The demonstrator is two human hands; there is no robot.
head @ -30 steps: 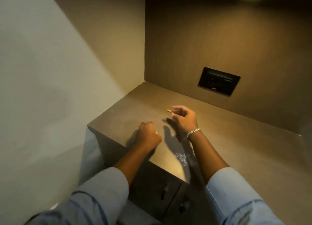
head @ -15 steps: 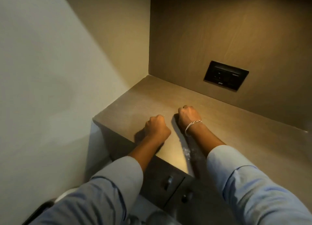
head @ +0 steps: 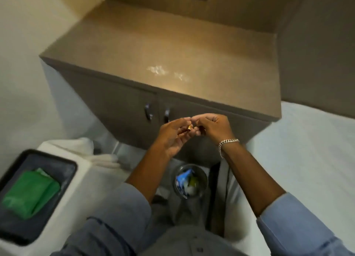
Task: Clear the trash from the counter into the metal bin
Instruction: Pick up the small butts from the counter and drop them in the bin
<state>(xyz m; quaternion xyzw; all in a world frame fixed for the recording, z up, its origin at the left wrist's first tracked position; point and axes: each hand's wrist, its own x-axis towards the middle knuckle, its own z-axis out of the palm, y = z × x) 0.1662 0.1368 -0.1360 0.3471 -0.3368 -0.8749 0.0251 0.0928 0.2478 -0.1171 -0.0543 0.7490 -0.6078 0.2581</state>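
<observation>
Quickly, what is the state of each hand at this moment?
Left hand: palm up, half open, a small yellowish scrap at its fingertips.
Right hand: curled, fingertips pinching at the same scrap.

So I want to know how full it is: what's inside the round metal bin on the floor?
The round metal bin holds crumpled trash: a blue wrapper, something yellow and a white scrap. Anything beneath that top layer is covered, so depth and fill cannot be told.
</observation>
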